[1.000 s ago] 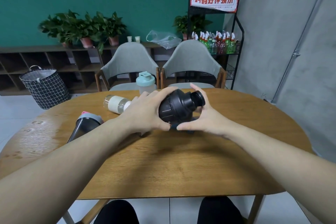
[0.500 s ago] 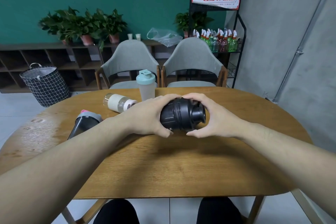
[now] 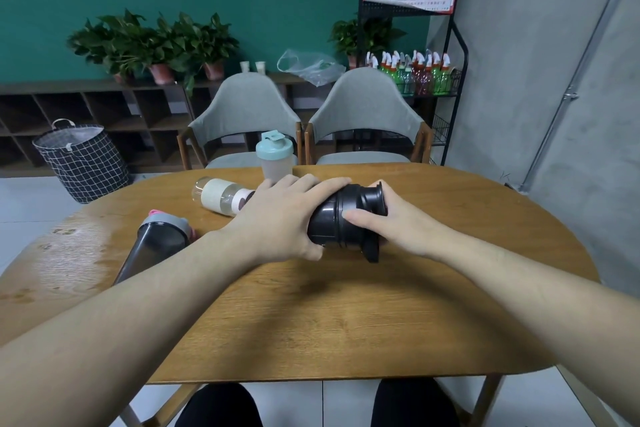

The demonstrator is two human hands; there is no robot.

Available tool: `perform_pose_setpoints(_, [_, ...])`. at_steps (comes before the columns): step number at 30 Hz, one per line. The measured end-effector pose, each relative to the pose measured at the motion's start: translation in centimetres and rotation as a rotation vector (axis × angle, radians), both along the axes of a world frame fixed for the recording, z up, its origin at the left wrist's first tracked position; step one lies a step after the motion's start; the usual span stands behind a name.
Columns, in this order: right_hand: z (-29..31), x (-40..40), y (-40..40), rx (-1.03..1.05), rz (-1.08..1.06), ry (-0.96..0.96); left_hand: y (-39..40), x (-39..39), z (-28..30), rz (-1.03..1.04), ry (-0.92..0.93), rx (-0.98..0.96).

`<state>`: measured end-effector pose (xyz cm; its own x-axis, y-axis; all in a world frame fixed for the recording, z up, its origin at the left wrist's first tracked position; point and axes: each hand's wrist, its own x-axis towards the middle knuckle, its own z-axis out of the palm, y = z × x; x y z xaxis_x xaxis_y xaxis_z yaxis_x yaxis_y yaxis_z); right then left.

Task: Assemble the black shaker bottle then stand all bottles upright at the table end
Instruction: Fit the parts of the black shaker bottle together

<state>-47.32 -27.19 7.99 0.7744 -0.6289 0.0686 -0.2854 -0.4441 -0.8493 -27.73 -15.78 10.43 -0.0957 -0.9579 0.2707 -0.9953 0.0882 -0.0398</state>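
Observation:
The black shaker bottle (image 3: 337,225) lies tilted over the middle of the wooden table (image 3: 346,315), lid end toward the right. My left hand (image 3: 282,218) wraps its body from the left. My right hand (image 3: 394,224) grips the black lid, thumb across the rim, with the lid's flap hanging down. A dark shaker with a grey and pink lid (image 3: 156,246) lies on its side at the left. A clear bottle with a cream sleeve (image 3: 221,198) lies behind my left hand. A frosted shaker with a mint lid (image 3: 275,158) stands upright at the far edge.
Two grey chairs (image 3: 242,118) stand behind the table's far edge. A black wire rack of spray bottles (image 3: 415,76) is at the back right, a checked laundry basket (image 3: 81,159) on the floor at the left. Shelving with potted plants lines the green wall.
My hands have turned the black shaker so its lid end points more to the right, and my right hand has shifted round the lid. The other bottles have not moved.

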Motion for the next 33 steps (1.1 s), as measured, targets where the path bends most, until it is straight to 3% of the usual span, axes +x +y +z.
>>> perform_pose_setpoints(8, [0.3, 0.4, 1.1, 0.410, -0.008, 0.016, -0.1, 0.0, -0.2, 0.019, -0.011, 0.053])
perform_pose_setpoints(13, [-0.1, 0.1, 0.5, -0.017, 0.093, -0.036, -0.7, 0.6, 0.5, 0.053, 0.092, 0.180])
perform_pose_setpoints(17, [-0.5, 0.4, 0.7, -0.068, 0.009, -0.083, -0.5, 0.1, -0.1, 0.062, 0.051, 0.122])
perform_pose_setpoints(20, [-0.4, 0.5, 1.2, 0.120, -0.033, -0.129, -0.4, -0.1, -0.8, 0.063, -0.053, -0.002])
perform_pose_setpoints(24, [-0.3, 1.3, 1.5, 0.599, -0.129, -0.127, -0.5, -0.4, -1.7, 0.047, -0.257, -0.128])
perform_pose_setpoints(27, [0.3, 1.2, 1.6, 0.921, -0.201, -0.133, -0.6, -0.4, -2.0, 0.001, -0.311, -0.243])
perform_pose_setpoints(33, [0.6, 1.1, 1.6, 0.950, -0.236, -0.176, -0.8, 0.0, -1.4, -0.037, -0.323, -0.254])
